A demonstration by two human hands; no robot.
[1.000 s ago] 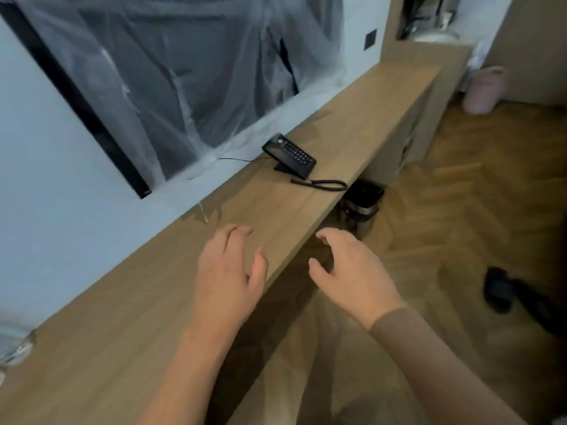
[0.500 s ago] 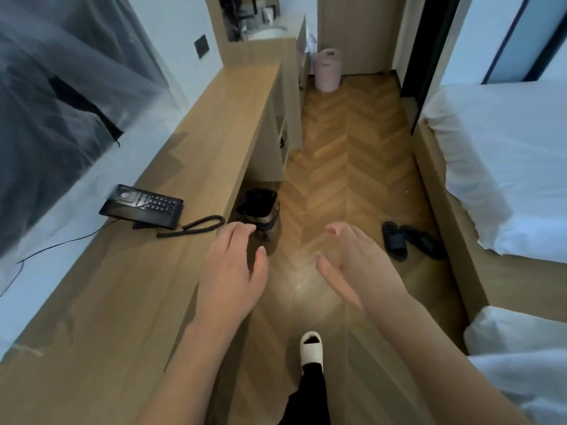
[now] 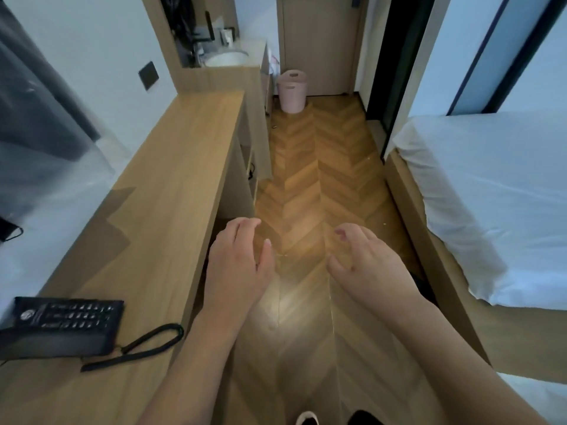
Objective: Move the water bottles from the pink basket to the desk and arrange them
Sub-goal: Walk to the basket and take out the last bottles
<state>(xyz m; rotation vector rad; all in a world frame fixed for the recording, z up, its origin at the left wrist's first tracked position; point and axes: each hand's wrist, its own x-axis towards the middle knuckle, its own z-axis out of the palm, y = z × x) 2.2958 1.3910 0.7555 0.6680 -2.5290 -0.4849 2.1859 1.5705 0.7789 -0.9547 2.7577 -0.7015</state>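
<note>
Pink basket (image 3: pixel 291 91) standing on the floor at the far end of the room, beyond the desk (image 3: pixel 171 191); any bottles inside are hidden. Reaching it well probably means walking the corridor first, then bending close. Left hand (image 3: pixel 236 265) and right hand (image 3: pixel 365 265) hover forward, fingers loosely curled, holding nothing.
</note>
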